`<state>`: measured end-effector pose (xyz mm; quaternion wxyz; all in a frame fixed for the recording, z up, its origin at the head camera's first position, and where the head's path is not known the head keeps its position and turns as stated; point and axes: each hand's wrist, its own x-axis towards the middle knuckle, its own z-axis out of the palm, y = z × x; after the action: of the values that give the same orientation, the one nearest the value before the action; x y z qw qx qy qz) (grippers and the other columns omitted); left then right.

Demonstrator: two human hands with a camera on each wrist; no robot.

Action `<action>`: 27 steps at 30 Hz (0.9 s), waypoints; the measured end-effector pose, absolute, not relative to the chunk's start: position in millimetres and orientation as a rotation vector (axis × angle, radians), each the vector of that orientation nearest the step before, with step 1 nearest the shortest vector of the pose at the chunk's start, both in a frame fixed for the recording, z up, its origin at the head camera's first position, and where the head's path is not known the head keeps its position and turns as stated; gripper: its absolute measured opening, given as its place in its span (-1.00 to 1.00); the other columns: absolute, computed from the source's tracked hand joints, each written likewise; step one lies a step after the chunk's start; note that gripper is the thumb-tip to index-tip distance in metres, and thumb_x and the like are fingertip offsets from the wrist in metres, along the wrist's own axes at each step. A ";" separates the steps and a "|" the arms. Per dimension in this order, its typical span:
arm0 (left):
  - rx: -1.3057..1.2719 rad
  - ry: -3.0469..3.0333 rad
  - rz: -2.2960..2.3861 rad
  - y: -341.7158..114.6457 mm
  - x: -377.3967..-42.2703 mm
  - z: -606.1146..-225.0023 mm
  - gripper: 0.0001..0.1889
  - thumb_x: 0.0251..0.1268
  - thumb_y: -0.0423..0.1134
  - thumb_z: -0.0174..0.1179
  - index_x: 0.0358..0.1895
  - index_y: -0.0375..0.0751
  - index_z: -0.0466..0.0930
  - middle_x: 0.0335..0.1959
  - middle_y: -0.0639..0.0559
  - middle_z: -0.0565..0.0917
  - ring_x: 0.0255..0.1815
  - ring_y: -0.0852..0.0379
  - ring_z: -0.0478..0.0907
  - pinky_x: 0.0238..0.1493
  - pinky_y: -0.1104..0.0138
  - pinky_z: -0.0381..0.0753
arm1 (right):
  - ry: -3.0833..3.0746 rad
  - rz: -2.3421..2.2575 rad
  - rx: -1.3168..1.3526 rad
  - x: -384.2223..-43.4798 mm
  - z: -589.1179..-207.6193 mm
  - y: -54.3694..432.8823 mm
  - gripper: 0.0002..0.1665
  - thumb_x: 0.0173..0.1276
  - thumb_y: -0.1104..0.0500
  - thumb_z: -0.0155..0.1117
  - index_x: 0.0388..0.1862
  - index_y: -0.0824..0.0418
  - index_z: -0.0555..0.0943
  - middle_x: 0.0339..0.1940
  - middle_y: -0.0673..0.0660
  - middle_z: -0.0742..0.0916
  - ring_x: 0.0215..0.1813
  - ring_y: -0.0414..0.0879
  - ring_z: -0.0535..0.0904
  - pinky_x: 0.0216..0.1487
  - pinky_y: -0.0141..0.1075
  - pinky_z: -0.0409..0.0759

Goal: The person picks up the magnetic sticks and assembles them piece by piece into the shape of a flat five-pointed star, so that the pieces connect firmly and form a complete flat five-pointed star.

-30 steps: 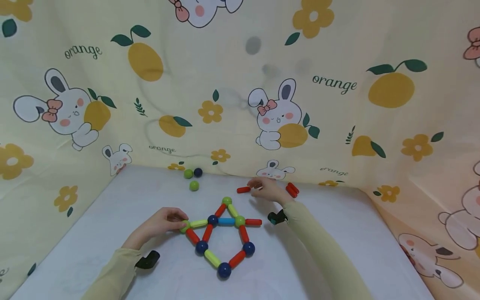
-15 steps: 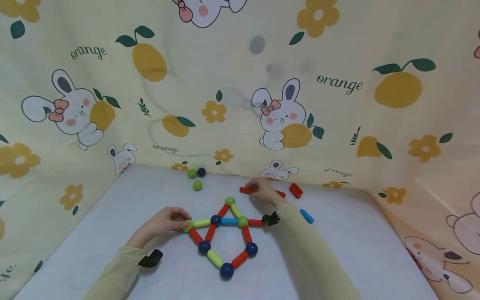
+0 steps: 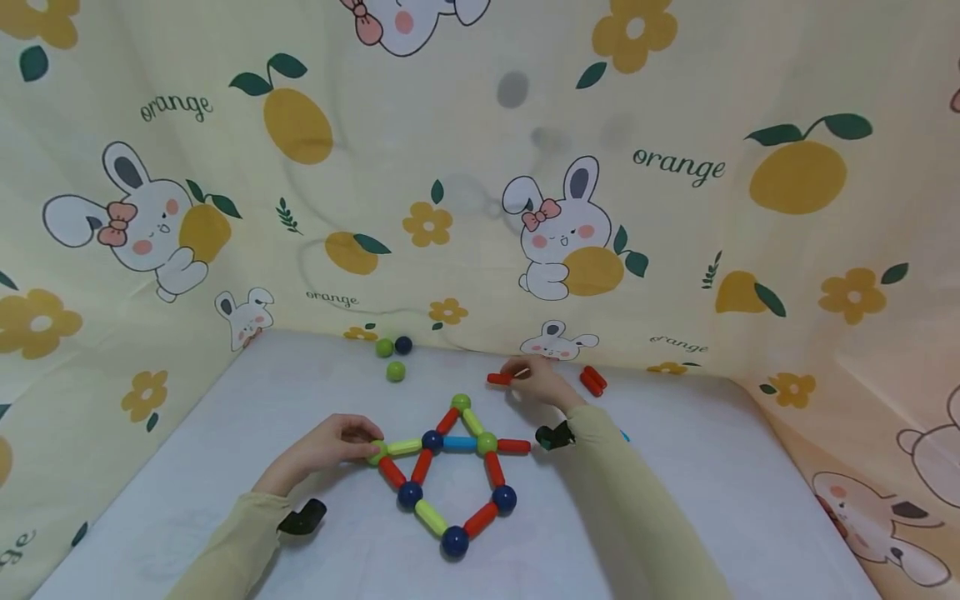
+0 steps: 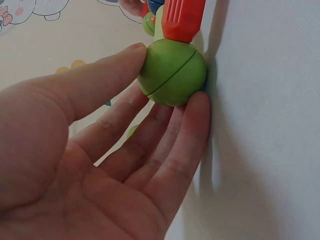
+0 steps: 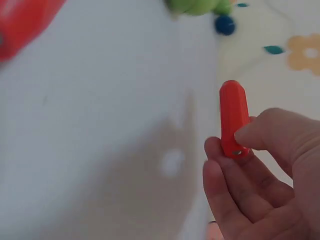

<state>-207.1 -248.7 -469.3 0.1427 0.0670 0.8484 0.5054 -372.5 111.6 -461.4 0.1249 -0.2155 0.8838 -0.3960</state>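
A flat frame of magnetic rods and balls lies on the white table. My left hand holds the green ball at its left corner, thumb on one side and fingertips on the other. A red rod and a lime rod join that ball. Above the frame, toward the back of the table, my right hand pinches a loose red rod by one end between thumb and fingers. Another red rod sticks out from the frame's right green ball, its outer end free.
Two green balls, one of them the nearer green ball, and a navy ball sit at the back left. Spare red rods lie behind the right hand. A blue rod is mostly hidden by the right sleeve. A patterned cloth hangs behind the table.
My right hand shifts left, then back right, with the red rod in its fingers. The sleeve now covers most of the blue rod. My left hand stays on the green ball.
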 end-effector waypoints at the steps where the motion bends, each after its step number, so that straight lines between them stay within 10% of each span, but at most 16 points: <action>1: 0.199 2.443 1.458 -248.3 -207.1 -469.6 -0.66 0.23 -0.19 0.30 -0.02 -0.34 0.57 -0.19 -0.02 0.64 -0.21 0.07 0.57 -0.14 0.22 0.62 | 2.559 -1.177 -0.632 -370.1 -458.7 115.4 -0.71 0.33 0.28 0.23 0.01 0.10 0.63 -0.05 0.03 0.64 0.02 0.00 0.51 0.02 -0.18 0.56; 27: 0.170 2.444 1.454 -246.8 -208.6 -470.2 -0.68 0.23 -0.22 0.30 -0.03 -0.34 0.57 -0.18 -0.04 0.64 -0.22 0.07 0.57 -0.14 0.24 0.62 | 2.042 -1.134 -0.858 -273.9 -452.4 171.6 -0.76 0.37 0.26 0.21 -0.01 0.17 0.65 -0.12 0.09 0.70 -0.13 0.02 0.58 -0.07 -0.24 0.54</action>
<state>-208.6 -246.8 -470.2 0.1460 0.0592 0.8487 0.5048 -273.9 171.6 -452.4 0.3207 -0.3265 0.7773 -0.4317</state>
